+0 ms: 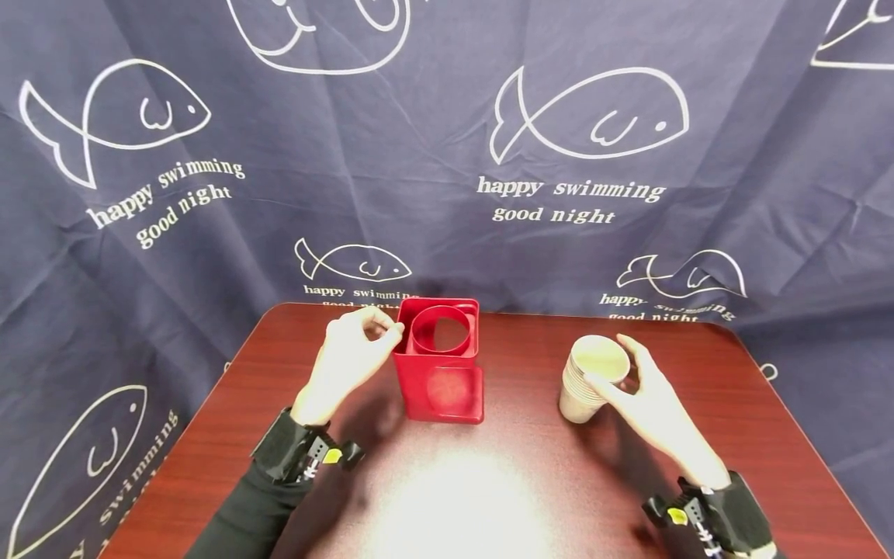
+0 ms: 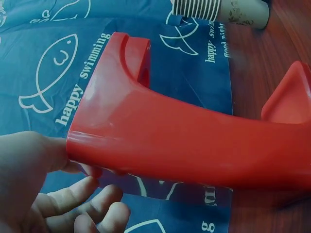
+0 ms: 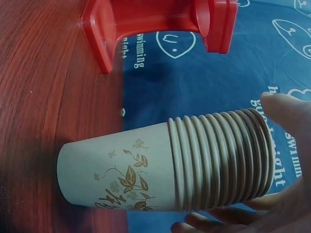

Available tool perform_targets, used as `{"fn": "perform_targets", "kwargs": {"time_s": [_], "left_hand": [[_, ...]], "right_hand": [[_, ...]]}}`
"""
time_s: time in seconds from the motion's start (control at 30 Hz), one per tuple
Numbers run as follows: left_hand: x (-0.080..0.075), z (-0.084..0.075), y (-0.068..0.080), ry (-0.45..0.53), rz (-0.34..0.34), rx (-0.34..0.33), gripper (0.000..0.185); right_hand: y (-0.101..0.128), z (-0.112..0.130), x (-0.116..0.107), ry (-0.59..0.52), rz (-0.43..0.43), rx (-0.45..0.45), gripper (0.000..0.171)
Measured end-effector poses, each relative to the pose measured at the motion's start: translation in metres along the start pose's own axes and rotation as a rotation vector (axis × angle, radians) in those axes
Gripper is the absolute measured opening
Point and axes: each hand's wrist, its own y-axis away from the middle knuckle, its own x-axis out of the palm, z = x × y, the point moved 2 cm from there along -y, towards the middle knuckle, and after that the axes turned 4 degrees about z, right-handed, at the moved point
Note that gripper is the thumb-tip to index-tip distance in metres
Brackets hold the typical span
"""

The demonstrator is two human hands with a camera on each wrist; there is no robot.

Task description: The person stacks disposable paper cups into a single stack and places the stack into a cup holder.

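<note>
A red plastic stand (image 1: 436,388) is upright on the table, with a round ring (image 1: 441,353) in its top and a low tray (image 1: 482,396) at its foot. My left hand (image 1: 356,345) pinches the left side of its top rim between thumb and fingers; the left wrist view shows the stand's curved red side (image 2: 170,136) beside the fingers (image 2: 73,196). To the right, my right hand (image 1: 649,396) grips a stack of nested paper cups (image 1: 578,388) near the rims. The cups are mouth up, with brown leaf prints (image 3: 131,182). Whether their base touches the table cannot be told.
The brown wooden table (image 1: 531,466) has a bright glare spot at its near middle. A dark blue curtain (image 1: 433,155) with white fish drawings hangs right behind its far edge. Bare tabletop lies between the stand and the cups.
</note>
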Motion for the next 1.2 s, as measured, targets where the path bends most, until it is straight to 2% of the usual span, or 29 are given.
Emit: {"fn": "perform_targets", "kwargs": {"time_s": [0.17, 0.3, 0.4, 0.53, 0.73, 1.2], "left_hand": [[0.0015, 0.0010, 0.0007, 0.077, 0.025, -0.050, 0.011], [0.0041, 0.0024, 0.0012, 0.180, 0.056, -0.130, 0.014], [0.0052, 0.0036, 0.0013, 0.219, 0.068, -0.161, 0.016], [0.0057, 0.0051, 0.0012, 0.218, 0.072, -0.132, 0.015], [0.0054, 0.0055, 0.0018, 0.222, 0.071, -0.089, 0.015], [0.0056, 0.0061, 0.0022, 0.235, 0.109, -0.141, 0.018]], "right_hand": [[-0.0003, -0.0005, 0.0022, 0.023, -0.012, 0.006, 0.077], [-0.0006, -0.0010, 0.0053, -0.020, -0.050, -0.048, 0.066], [-0.0005, -0.0012, 0.0061, -0.044, -0.067, -0.092, 0.061], [0.0000, -0.0016, 0.0051, -0.039, -0.077, -0.115, 0.060], [0.0008, -0.0033, 0.0033, 0.010, -0.075, -0.080, 0.060], [0.0002, -0.0071, 0.0018, 0.099, -0.121, -0.069, 0.059]]}}
